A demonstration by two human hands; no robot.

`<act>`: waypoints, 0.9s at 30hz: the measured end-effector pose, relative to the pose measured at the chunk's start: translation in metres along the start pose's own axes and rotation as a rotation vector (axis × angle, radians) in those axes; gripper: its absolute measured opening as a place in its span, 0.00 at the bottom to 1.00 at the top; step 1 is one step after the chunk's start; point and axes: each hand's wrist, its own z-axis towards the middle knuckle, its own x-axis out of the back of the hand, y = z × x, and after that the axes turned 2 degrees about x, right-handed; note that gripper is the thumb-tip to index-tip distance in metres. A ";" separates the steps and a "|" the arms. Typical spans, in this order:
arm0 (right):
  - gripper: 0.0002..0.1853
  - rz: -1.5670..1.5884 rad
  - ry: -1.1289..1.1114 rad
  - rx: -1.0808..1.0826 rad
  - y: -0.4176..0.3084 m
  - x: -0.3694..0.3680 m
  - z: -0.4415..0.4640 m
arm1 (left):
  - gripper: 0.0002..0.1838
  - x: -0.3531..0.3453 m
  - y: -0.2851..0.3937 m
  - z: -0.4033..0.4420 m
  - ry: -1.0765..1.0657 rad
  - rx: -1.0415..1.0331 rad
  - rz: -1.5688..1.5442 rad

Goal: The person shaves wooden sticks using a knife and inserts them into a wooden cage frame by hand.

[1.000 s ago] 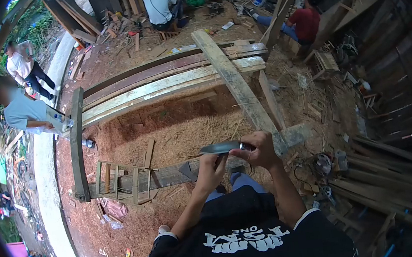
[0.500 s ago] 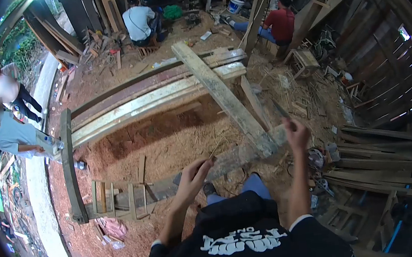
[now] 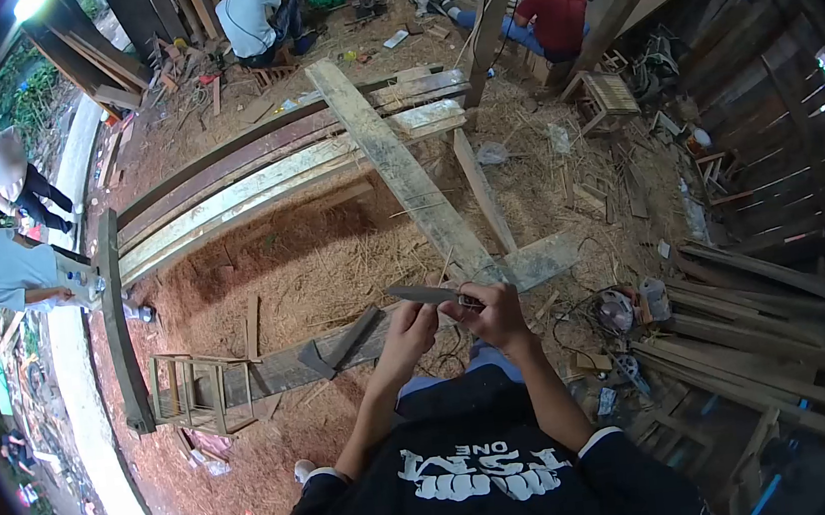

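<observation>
Near the bottom middle, my two hands are close together over a long plank. My right hand (image 3: 492, 317) is closed round the handle of a knife (image 3: 414, 294), whose dark blade points left across the top of my left hand. My left hand (image 3: 411, 336) is pinched on a thin sliver of wood (image 3: 447, 262), which sticks up by the blade; its lower end is hidden by my fingers. On the plank (image 3: 283, 368) left of my hands lies what looks like a hatchet (image 3: 341, 345). A small slatted wooden frame (image 3: 203, 390) stands at the plank's left end.
Ahead, a long board (image 3: 393, 169) slants across a stack of beams (image 3: 264, 188). Shavings cover the ground. Several lengths of timber (image 3: 743, 343) lie at right. Two seated people (image 3: 247, 23) work at the back; others stand at left beside a pale concrete strip (image 3: 87, 412).
My right hand has swung left and down with the knife, bringing the blade to my left hand. My left hand has shifted slightly right. The view has turned a little, and the hatchet shows more.
</observation>
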 end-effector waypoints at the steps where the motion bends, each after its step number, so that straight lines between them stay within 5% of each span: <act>1: 0.32 0.023 -0.024 0.030 0.015 0.010 0.003 | 0.09 -0.013 -0.009 0.009 0.042 -0.010 0.001; 8: 0.27 -0.136 -0.074 0.215 0.130 0.095 0.027 | 0.09 -0.087 -0.030 0.058 0.048 0.075 -0.054; 10: 0.26 -0.019 0.177 -0.137 0.189 0.123 0.037 | 0.10 -0.098 -0.032 0.052 0.026 0.110 -0.135; 12: 0.25 -0.214 0.113 -0.321 0.236 0.164 0.036 | 0.11 -0.103 -0.049 0.046 0.134 0.085 -0.146; 16: 0.27 -0.216 -0.098 -0.149 0.208 0.175 0.031 | 0.11 -0.110 -0.070 0.066 0.230 -0.001 -0.235; 22: 0.31 0.186 -0.174 -0.038 0.169 0.121 0.011 | 0.10 -0.150 -0.054 0.077 0.135 -0.010 -0.308; 27: 0.30 0.176 -0.251 0.176 0.142 0.131 0.018 | 0.09 -0.160 -0.067 0.075 0.125 0.001 -0.230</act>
